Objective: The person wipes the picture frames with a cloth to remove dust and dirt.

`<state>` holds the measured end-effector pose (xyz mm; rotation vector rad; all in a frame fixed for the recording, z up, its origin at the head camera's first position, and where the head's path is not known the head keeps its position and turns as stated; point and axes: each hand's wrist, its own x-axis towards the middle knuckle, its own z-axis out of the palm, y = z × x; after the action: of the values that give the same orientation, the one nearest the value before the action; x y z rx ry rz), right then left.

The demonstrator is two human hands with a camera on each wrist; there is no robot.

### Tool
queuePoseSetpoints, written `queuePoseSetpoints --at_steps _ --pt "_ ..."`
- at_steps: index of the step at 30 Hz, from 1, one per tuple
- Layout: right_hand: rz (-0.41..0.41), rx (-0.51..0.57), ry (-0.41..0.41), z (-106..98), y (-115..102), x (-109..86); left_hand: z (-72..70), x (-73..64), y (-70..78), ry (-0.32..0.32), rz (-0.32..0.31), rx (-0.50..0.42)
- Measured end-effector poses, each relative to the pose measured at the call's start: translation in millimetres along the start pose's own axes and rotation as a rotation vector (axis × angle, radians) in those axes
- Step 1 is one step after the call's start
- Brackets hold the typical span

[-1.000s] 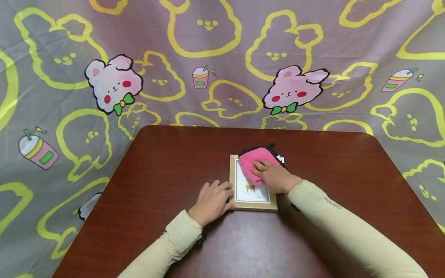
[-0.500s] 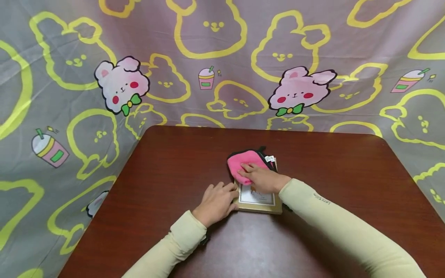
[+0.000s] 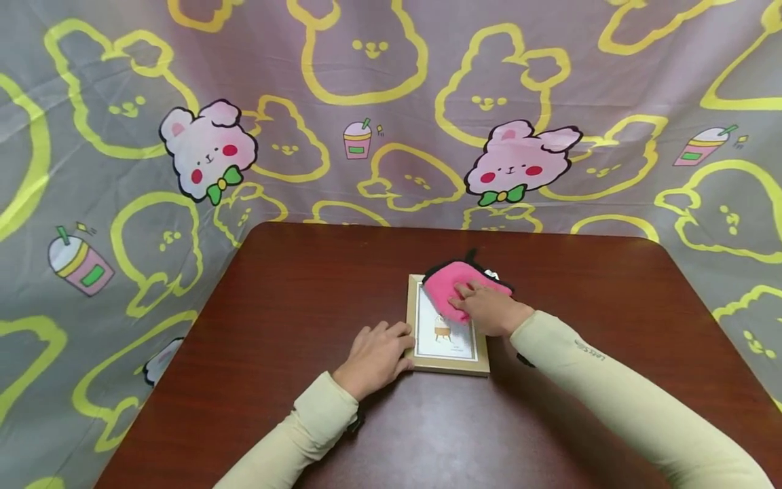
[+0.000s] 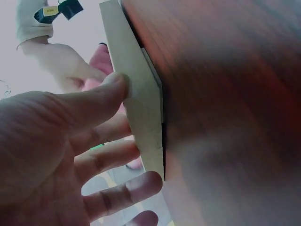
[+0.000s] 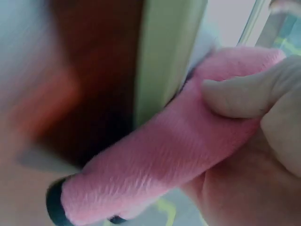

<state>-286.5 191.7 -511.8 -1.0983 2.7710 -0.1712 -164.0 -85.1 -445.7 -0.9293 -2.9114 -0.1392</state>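
Note:
A picture frame with a light wood-coloured border lies flat on the table, a small drawing behind its front. On its upper right part lies a pink cleaning cloth with black edging, a black loop and a white tag. My right hand is over the cloth; in the right wrist view its thumb presses the cloth's folded side, holding it against the fingers. My left hand rests against the frame's left side; in the left wrist view the thumb and relaxed fingers touch the frame's edge.
The dark red-brown table has rounded far corners. Behind it and at both sides hangs a grey-pink curtain printed with yellow outlines, rabbits and drink cups. Both forearms wear pale sleeves.
My right hand and the cloth slid left across the frame, then back right, uncovering more of the drawing. My left hand stays at the frame's left side.

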Motion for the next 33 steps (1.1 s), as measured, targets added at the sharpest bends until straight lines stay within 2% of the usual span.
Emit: queuePoseSetpoints --at_steps 2,3,5,7,11,16,20,26,29,33 --pt "-0.034 0.05 -0.01 -8.2 -23.8 5.2 0.9 1.3 1.5 0.002 0.01 0.001" --pt "0.012 -0.087 -0.103 -35.0 -50.5 0.6 1.2 2.0 2.2 0.006 0.015 0.003" --pt "0.007 -0.05 -0.107 -51.8 -72.4 0.0 0.5 3.2 3.3 0.011 0.021 0.006" --pt "0.034 -0.024 -0.131 -70.0 -87.6 -4.6 -0.9 3.7 3.6 0.012 0.02 0.016" --pt "0.116 -0.04 -0.173 -84.2 -83.5 -16.3 -4.0 2.5 1.3 0.019 0.014 0.028" --pt "0.195 -0.077 -0.146 -87.8 -65.1 -34.9 -3.7 -1.3 -3.0 0.041 0.016 0.017" --pt "0.156 -0.043 -0.13 -84.5 -69.0 -35.1 -1.0 -3.7 -3.4 0.036 0.013 0.001" --pt "0.02 0.088 -0.178 -76.7 -93.6 -11.2 1.4 -3.9 0.1 0.039 0.021 0.006" --pt "0.037 0.096 -0.207 -78.3 -95.8 -5.1 1.3 -3.7 0.5 0.054 0.018 0.014" --pt "0.081 0.004 -0.169 -82.5 -81.3 -12.0 0.7 -3.5 -1.7 0.049 0.009 0.004"
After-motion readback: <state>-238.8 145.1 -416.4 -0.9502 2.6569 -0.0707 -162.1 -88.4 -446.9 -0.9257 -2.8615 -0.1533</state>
